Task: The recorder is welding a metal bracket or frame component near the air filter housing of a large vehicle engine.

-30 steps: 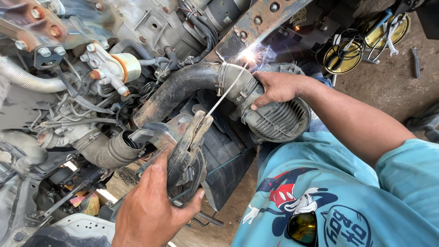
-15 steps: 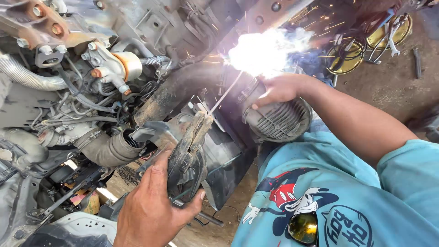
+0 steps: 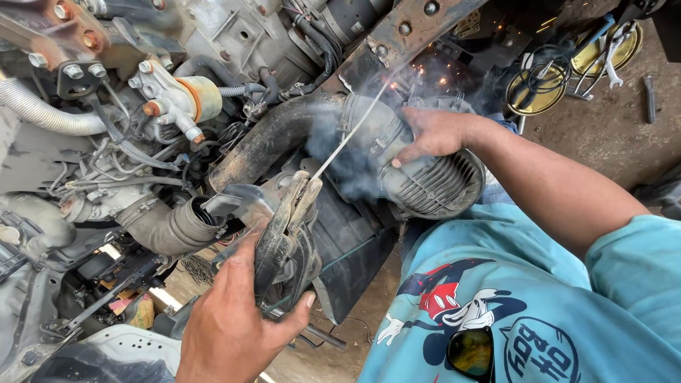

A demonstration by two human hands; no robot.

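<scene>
My left hand (image 3: 230, 333) grips a worn welding electrode holder (image 3: 284, 241) at lower centre. A thin welding rod (image 3: 351, 131) runs from its jaws up and right to a rusty steel beam (image 3: 404, 35), where small sparks glow. Grey smoke hangs around the rod. My right hand (image 3: 433, 131) clasps the top of a black ribbed air duct (image 3: 433, 188) beside the rod, my arm coming in from the right. My teal printed shirt (image 3: 511, 298) fills the lower right, with dark glasses hung at the collar.
Engine parts crowd the left: a silver corrugated hose (image 3: 42, 113), a tan-capped valve body (image 3: 191, 99), a clamped rubber hose (image 3: 170, 227) and many wires. On the dirt ground at top right lie yellow round dishes (image 3: 535, 89) with spanners and a loose wrench (image 3: 649, 96).
The bright arc flash at the rod tip half a second ago has gone out, leaving smoke and a few sparks. Both hands keep their grips.
</scene>
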